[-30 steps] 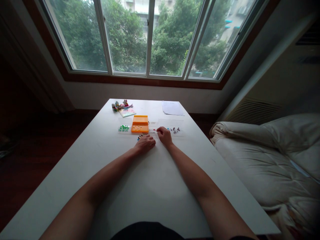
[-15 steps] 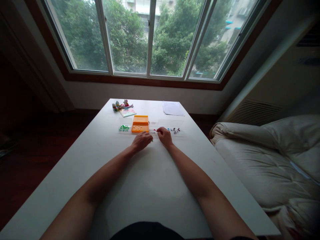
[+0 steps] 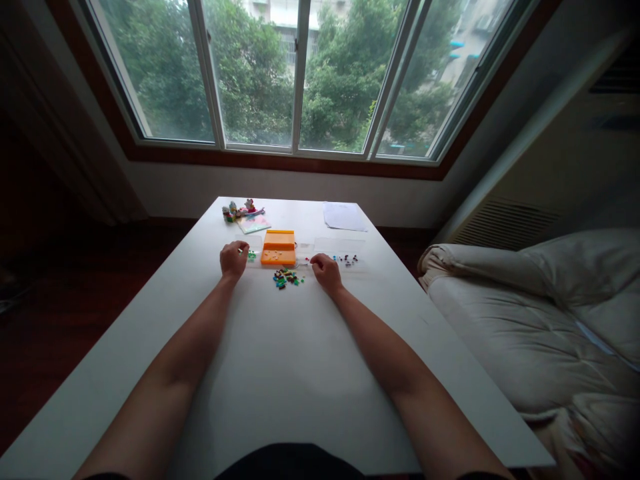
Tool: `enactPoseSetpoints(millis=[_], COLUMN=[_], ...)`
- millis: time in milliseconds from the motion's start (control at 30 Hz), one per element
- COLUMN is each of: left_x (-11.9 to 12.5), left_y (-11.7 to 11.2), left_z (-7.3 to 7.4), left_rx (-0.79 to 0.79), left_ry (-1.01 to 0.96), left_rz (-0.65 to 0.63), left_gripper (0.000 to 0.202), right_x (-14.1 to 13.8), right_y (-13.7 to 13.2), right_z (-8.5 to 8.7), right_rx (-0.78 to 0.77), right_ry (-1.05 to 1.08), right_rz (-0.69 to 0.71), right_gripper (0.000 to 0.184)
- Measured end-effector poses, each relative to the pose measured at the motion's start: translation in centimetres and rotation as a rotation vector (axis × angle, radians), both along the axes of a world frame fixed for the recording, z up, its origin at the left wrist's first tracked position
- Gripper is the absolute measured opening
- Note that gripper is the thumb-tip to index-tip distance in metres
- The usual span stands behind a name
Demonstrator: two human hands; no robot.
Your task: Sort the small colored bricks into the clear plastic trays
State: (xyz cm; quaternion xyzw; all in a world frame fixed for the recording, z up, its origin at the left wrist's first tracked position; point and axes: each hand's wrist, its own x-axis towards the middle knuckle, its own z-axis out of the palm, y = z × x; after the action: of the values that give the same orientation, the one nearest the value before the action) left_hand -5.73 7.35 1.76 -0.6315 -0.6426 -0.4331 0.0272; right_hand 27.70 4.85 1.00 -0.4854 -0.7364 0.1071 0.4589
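My left hand is closed at the left end of the row of boxes, its fingertips pinched over green pieces in a clear box. What the fingers hold, if anything, is too small to make out. My right hand rests with curled fingers beside small red pieces; its grip is hidden too. Between the hands stands an orange box with its lid raised and small light pieces inside. In front of it lies a loose pile of small coloured bricks, green, blue, yellow and dark.
A clear box with dark pieces is right of my right hand. At the table's far left stand small figures beside a colourful card. White paper sheets lie far right. A sofa flanks the table.
My left hand has moved left from in front of the orange box to the green pieces, uncovering the brick pile. My right hand has stayed nearly in place.
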Motion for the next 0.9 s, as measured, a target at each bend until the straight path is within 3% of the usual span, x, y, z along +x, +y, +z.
enactPoseSetpoints(millis=[100, 200, 433, 667, 900], left_x=[-1.1, -1.7, -1.7, -2.0, -0.5], left_y=[0.3, 0.5, 0.8, 1.3, 0.5], left_z=[-0.6, -0.8, -1.3, -2.3, -1.5], left_rx=[-0.016, -0.03, -0.128, -0.125, -0.105], left_ry=[-0.096, -0.144, -0.201, -0.121, 0.017], left_rz=[0.133, 0.181, 0.143, 0.106, 0.06], left_gripper=[0.025, 0.027, 0.026, 0.023, 0.021], right_x=[0.1, 0.1, 0.0, -0.1, 0.1], right_y=[0.0, 0.0, 0.0, 0.1, 0.4], right_z=[0.0, -0.1, -0.1, -0.2, -0.6], right_rx=[0.006, 0.011, -0.003, -0.019, -0.016], right_ry=[-0.001, -0.004, -0.012, -0.025, -0.042], right_rz=[0.011, 0.007, 0.006, 0.011, 0.037], right_gripper=[0.018, 0.018, 0.018, 0.017, 0.017])
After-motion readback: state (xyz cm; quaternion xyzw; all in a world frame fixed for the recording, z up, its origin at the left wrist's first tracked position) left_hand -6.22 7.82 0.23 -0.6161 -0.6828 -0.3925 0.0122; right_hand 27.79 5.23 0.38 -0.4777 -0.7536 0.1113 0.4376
